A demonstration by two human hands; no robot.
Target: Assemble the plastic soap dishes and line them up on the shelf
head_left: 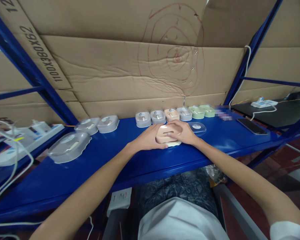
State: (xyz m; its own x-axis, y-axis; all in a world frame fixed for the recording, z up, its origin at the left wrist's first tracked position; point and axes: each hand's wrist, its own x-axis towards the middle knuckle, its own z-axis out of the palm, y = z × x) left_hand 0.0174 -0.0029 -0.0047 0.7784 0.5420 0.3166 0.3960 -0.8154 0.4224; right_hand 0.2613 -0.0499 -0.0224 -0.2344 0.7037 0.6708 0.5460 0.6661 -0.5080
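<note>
While I am pressing both hands around the peach plastic case [167,133], it is resting on a white base piece [173,143] on the blue surface [145,160], right in front of me. My left hand [148,137] is cupping its left side, fingers curled closed against the shell; my right hand [185,132] is covering the right side and top, its grip likewise closed on the case. I am judging it to be light, stiff and smooth, likely a little slippery, so taking hold at the two side edges seems safest. Just beside my right hand a clear lid [197,128] is lying flat. Behind, a row of similar cases [175,114] in grey, peach and green is standing along the cardboard wall [140,66]. Farther left, larger grey cases [69,146] are sitting, and a phone [252,126] is lying well to the right.
</note>
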